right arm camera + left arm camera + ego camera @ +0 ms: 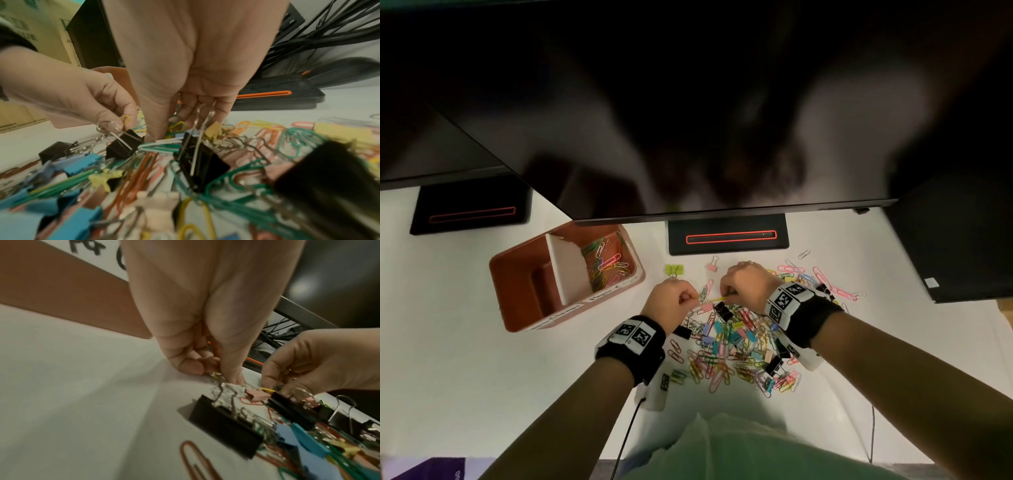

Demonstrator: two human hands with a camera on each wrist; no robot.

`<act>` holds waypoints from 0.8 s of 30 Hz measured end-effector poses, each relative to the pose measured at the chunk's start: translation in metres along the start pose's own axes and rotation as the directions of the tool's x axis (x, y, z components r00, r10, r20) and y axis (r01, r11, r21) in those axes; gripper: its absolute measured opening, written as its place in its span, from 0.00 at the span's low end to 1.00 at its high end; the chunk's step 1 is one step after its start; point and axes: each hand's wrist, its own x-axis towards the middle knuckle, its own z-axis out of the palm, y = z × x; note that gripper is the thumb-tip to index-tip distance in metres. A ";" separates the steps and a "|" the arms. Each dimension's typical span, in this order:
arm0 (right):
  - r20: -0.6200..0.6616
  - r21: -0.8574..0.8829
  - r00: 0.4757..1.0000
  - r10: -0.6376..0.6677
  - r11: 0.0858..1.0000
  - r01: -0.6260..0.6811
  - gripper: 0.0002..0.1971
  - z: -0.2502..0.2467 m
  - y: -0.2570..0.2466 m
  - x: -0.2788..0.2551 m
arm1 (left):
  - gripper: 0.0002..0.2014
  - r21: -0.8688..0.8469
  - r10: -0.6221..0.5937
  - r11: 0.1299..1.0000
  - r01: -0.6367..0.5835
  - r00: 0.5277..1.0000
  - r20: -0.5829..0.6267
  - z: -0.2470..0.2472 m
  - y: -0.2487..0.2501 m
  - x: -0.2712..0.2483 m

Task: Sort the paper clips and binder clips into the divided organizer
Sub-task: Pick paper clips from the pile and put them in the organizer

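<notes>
A brown organizer (517, 270) stands at the left, split by a white divider (568, 274). Its right compartment holds several coloured paper clips (604, 263); no clip shows in its left one. A mixed pile of paper clips and binder clips (736, 346) lies on the white desk. Both hands work at the pile's far edge, fingers curled. My left hand (218, 374) pinches a yellow paper clip (126, 119). My right hand (164, 129) holds several green and yellow paper clips (176, 125). A yellow paper clip (717, 299) spans the gap between the two hands.
Black binder clips (224, 425) lie near the left wrist. A yellow-green binder clip (674, 269) and a pink one (712, 265) lie apart behind the hands. Two black monitor bases (729, 236) and a low monitor edge (722, 209) stand behind; a dark box (955, 246) sits at the right.
</notes>
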 end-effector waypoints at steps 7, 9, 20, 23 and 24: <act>-0.116 0.150 0.993 -0.028 0.988 0.045 0.10 0.000 0.008 -0.006 | 0.11 -0.021 -0.094 0.995 0.093 0.993 -0.076 0.000 -0.005 -0.011; -0.157 0.184 0.987 -0.039 0.981 0.068 0.10 -0.003 0.004 0.000 | 0.13 0.015 -0.107 0.994 0.107 0.993 -0.052 0.003 -0.003 -0.011; -0.076 0.064 0.981 -0.176 0.981 0.181 0.08 0.000 -0.012 0.021 | 0.04 0.267 -0.116 0.955 0.126 0.992 -0.055 0.007 0.005 0.000; -0.083 0.073 0.986 -0.142 0.986 0.148 0.11 0.001 -0.011 0.018 | 0.05 0.295 -0.123 0.948 0.122 0.992 -0.014 0.006 0.005 0.001; -0.074 0.072 0.989 -0.126 0.989 0.132 0.12 0.001 -0.012 0.017 | 0.05 0.298 -0.120 0.947 0.116 0.993 -0.005 0.006 0.005 0.001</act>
